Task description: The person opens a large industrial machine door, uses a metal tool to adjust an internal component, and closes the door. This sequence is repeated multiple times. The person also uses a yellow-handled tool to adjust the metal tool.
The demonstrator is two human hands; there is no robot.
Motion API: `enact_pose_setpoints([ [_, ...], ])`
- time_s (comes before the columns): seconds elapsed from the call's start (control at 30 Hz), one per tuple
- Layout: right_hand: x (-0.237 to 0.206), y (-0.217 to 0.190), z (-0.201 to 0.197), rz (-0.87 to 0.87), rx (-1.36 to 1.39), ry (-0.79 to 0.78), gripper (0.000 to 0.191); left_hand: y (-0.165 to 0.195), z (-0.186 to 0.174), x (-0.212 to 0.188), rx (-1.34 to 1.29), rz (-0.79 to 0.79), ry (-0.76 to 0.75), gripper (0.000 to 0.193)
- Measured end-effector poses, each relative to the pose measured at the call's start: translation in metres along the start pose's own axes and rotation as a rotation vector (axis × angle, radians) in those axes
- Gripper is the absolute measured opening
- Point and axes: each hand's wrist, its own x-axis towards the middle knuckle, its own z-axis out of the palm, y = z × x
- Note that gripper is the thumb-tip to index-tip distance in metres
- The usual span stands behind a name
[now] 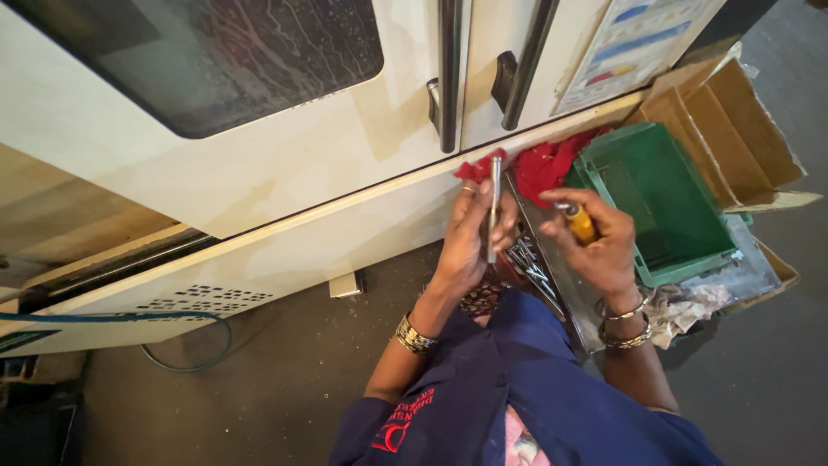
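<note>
My left hand [470, 237] grips a slim metal rod [494, 203], held upright in front of the cream machine door. Just to its right, my right hand [599, 242] is closed around a small tool with a yellow handle [580, 223], its tip pointing toward the rod. Beneath both hands a metal tray [565, 298] holds several more metal rods [528, 261]. Bangles sit on both wrists, and blue sleeves cover my arms.
A green plastic crate [664, 198] stands to the right, with a red cloth [545, 164] behind it and an open cardboard box [733, 129] further right. The large cream machine [259, 173] with black door handles fills the left. A blue hose [185, 345] lies on the dark floor.
</note>
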Motion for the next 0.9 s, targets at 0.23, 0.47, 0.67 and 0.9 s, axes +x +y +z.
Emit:
enact_pose_setpoints([
  [0.23, -0.010, -0.004, 0.023, -0.169, -0.041, -0.115, 0.046, -0.011, -0.009, 0.002, -0.052, 0.106, 0.083, 0.033],
  [0.47, -0.018, -0.003, 0.030, -0.227, -0.102, 0.046, 0.038, -0.001, 0.008, -0.007, 0.030, 0.054, -0.078, 0.042],
  [0.67, -0.024, -0.007, 0.028, -0.262, -0.027, 0.045, 0.039, 0.012, 0.020, -0.012, 0.105, 0.053, -0.199, 0.055],
  [0.9, -0.029, -0.012, 0.021, -0.148, -0.039, 0.033, 0.056, 0.017, 0.032, -0.018, 0.015, 0.022, -0.221, 0.066],
])
